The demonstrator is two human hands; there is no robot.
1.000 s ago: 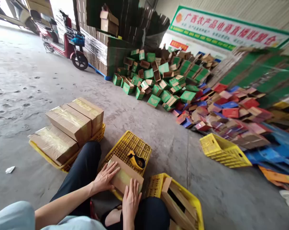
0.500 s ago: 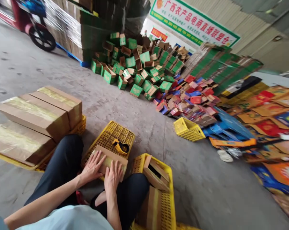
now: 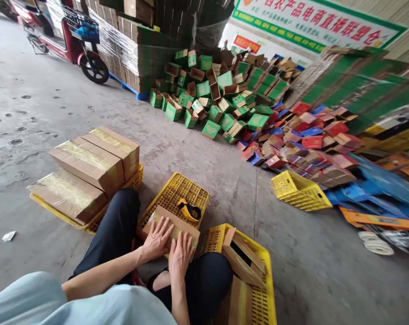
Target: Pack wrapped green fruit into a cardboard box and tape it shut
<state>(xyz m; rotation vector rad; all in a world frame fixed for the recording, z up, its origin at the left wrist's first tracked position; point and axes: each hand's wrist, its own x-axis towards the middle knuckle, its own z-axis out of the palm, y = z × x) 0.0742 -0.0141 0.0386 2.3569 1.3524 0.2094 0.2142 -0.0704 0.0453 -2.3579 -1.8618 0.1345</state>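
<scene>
A taped cardboard box (image 3: 187,228) lies in front of me on an upturned yellow plastic crate (image 3: 177,189). My left hand (image 3: 158,239) rests flat on its top, fingers spread over the tape. Beside it, my right hand (image 3: 180,255) also presses on the box with fingers outstretched. An orange tape dispenser (image 3: 188,210) lies on the crate just beyond the box. To my right, another yellow crate (image 3: 270,271) holds an open cardboard box (image 3: 247,257) and a taped one below it. At my left, taped cartons (image 3: 85,162) are stacked in a yellow crate.
Farther off lie heaps of green boxes (image 3: 211,128) and red and blue boxes (image 3: 313,142). A yellow basket (image 3: 299,192) stands near a blue and orange pallet jack (image 3: 370,194). A red scooter (image 3: 69,49) is parked by wrapped carton stacks (image 3: 123,45).
The whole view has swung left, so everything appears shifted to the right. Both my hands stay flat on the box, with little change in their position on it.
</scene>
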